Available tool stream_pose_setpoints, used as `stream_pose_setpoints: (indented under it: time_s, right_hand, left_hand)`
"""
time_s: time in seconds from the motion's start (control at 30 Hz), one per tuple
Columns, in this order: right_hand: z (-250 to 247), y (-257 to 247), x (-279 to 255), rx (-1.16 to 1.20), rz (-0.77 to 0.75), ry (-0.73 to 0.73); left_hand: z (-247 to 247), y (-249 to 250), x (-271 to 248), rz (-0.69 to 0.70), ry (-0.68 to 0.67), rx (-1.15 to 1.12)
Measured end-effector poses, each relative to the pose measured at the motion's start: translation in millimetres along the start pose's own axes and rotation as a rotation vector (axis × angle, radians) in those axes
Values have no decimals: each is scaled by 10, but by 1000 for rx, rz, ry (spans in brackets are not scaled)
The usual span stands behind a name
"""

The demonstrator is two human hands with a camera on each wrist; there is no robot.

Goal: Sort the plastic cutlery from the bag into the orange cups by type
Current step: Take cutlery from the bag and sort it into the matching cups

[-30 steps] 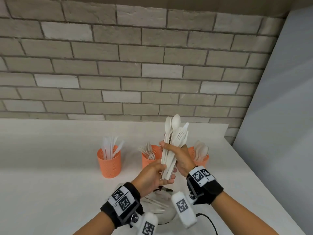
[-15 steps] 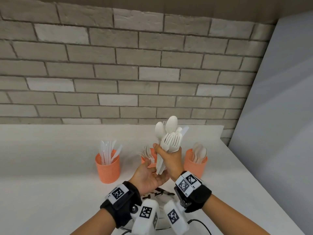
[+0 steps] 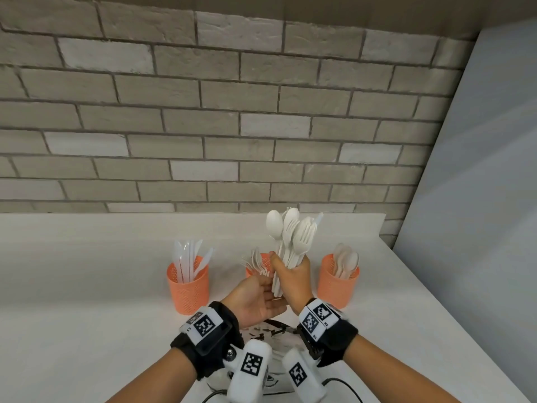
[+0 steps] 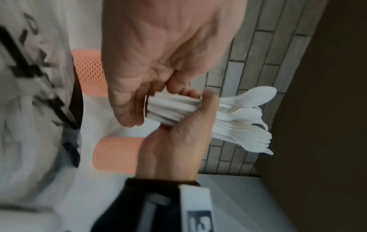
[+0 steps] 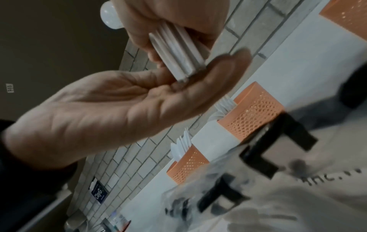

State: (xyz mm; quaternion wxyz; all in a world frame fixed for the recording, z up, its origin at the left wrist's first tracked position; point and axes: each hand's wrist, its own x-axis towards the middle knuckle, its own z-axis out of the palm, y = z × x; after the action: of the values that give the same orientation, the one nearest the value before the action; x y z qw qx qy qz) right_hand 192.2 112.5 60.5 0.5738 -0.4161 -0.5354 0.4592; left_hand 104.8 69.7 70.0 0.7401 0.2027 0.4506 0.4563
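Now we hold a mixed bundle of white plastic spoons and forks (image 3: 293,245) upright above the counter's (image 3: 87,286) middle, our right hand (image 3: 293,276) clenched round the handles, our flat left hand (image 3: 258,298) squaring their ends. Next, we judge, comes picking one type for its orange mesh cup (image 3: 338,279); a knife perhaps hides among them.

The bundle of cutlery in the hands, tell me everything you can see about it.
The bundle of cutlery is a fistful of white plastic spoons and forks, with possibly a knife tip at the back. It stands roughly upright, heads fanned out on top. The right hand grips the handles mid-length, and the handle ends rest against the open palm of the left hand. It is held above the table, in front of the middle orange cup.
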Motion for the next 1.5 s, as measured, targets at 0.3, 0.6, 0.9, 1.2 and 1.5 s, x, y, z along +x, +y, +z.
stream_pose_setpoints:
  time_s: [0.3, 0.6, 0.9, 1.2, 1.5]
  right_hand:
    - [-263, 12, 117, -592, -77, -92]
    - [-264, 52, 91, -774, -98, -96]
    - [-283, 43, 12, -847, -95, -122]
    - [-293, 41, -10, -862, -60, -185]
    - [-327, 51, 126, -232, 297, -349]
  left_hand:
    - [-157, 413, -111, 597, 276, 231]
    - [157, 634, 12, 953, 484, 814]
    - [353, 617, 54, 939, 644, 1291]
    - [347, 962, -70, 944, 609, 1122]
    - [-379, 1739, -599, 1371, 687, 773]
